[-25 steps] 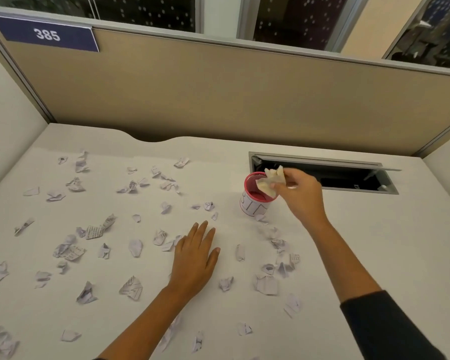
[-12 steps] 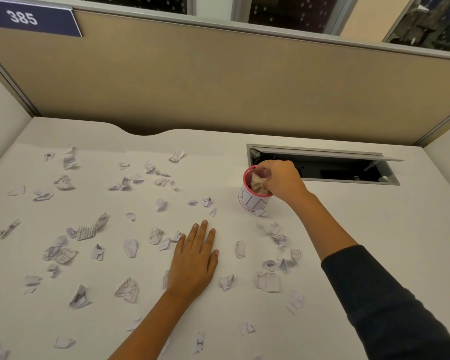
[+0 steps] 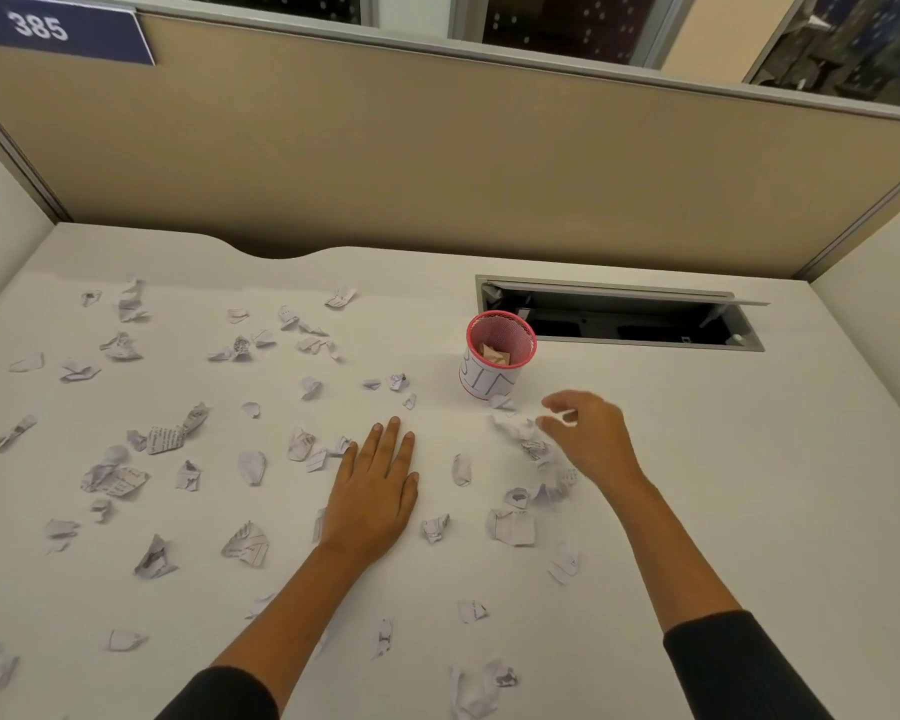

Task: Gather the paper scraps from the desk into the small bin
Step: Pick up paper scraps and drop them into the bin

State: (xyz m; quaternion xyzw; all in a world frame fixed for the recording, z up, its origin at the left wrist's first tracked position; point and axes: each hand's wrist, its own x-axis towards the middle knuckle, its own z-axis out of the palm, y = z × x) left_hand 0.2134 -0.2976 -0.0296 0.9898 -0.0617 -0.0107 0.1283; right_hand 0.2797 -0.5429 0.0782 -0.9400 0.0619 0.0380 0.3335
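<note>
I am seeing the small pink bin [image 3: 500, 356] standing mid-desk beside the cable hatch [image 3: 619, 314], holding only a few crumpled pieces, while dozens of paper scraps [image 3: 165, 439] are still lying across the white desk [image 3: 749, 459]. My right hand [image 3: 588, 433] is hovering with relaxed fingers over scraps near the bin, though I cannot tell whether it is touching any; my left hand [image 3: 375, 491] is lying flat, holding nothing. Scraps at the lower edges are cut off.

A single wide-angle view from a head-worn camera looks forward and steeply down onto a white desk [image 3: 749, 485]. Both forearms enter from the bottom edge, close to the lens. A tan partition [image 3: 489, 163] fills the upper part of the frame, its straight lines bowed by the lens.
</note>
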